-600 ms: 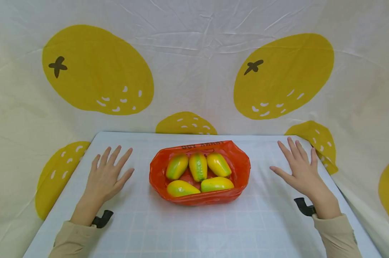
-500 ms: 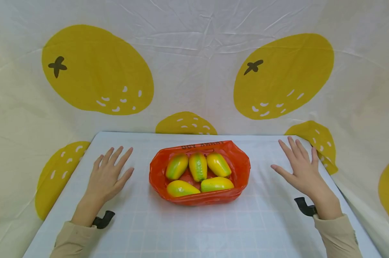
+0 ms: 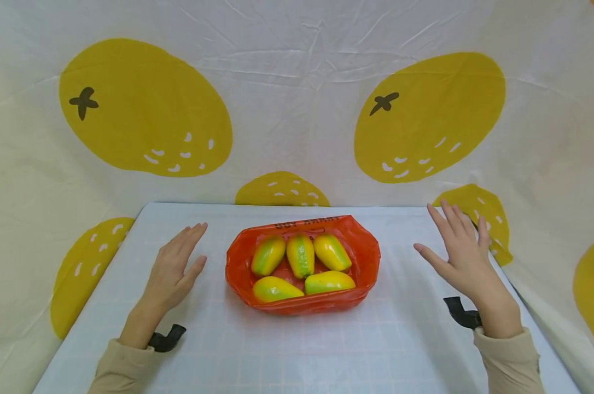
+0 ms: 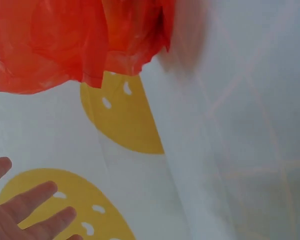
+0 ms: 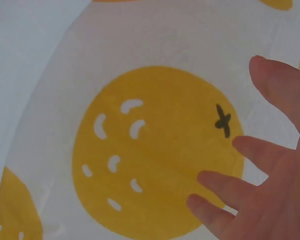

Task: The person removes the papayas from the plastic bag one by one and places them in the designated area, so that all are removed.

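A red plastic bag (image 3: 302, 303) with its mouth folded open stands mid-table in the head view. Several yellow-green mangoes (image 3: 328, 282) lie inside it, in two rows. To the bag's left hovers my left hand (image 3: 171, 273), fingers straight and held close together, touching nothing. My right hand (image 3: 464, 260) is off to the bag's right with fingers spread, also holding nothing. The left wrist view catches the bag's side (image 4: 50, 45) above my left fingers (image 4: 30, 202). In the right wrist view my right fingers (image 5: 227, 190) appear against the printed cloth.
A white table (image 3: 277, 355) with a faint grid pattern carries the bag. Behind it and at both sides hangs a pale cloth (image 3: 297, 126) printed with large yellow fruit. A black wrist strap piece (image 3: 166, 338) juts from my left wrist, another (image 3: 461, 313) from my right.
My left hand has turned, its spread fingers drawing together, and shifted slightly right. The right hand has tilted up a little. The bag and mangoes stay in place; the head view shifts slightly.
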The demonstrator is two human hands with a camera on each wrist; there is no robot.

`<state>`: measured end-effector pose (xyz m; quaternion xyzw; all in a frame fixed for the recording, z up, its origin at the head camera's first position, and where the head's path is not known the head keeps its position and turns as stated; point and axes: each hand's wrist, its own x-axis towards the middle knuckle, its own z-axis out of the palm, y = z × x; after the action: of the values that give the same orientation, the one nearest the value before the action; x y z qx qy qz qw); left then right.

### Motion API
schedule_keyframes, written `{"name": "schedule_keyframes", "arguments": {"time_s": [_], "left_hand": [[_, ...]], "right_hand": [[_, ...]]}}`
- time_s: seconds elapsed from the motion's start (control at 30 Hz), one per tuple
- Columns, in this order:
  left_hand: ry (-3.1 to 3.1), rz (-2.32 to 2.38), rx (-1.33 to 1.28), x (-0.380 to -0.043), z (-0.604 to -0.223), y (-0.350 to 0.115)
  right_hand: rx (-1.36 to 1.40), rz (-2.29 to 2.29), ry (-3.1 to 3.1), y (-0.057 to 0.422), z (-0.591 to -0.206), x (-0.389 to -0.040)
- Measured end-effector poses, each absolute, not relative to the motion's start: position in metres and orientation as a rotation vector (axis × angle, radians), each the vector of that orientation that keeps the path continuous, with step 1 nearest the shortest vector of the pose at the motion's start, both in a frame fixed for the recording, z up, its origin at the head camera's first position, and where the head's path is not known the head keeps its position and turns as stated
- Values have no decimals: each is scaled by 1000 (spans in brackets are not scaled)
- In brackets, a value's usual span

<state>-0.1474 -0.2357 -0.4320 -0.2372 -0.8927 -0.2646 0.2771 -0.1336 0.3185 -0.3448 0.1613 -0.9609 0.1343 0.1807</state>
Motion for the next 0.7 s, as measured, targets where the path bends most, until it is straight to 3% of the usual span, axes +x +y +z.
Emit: {"name": "schedule_keyframes", "arguments": {"time_s": [0.7], "left_hand": [[-2472, -1357, -669, -152, -440, -203]], "right_hand": [[639, 607, -2537, 265, -308, -129]]}}
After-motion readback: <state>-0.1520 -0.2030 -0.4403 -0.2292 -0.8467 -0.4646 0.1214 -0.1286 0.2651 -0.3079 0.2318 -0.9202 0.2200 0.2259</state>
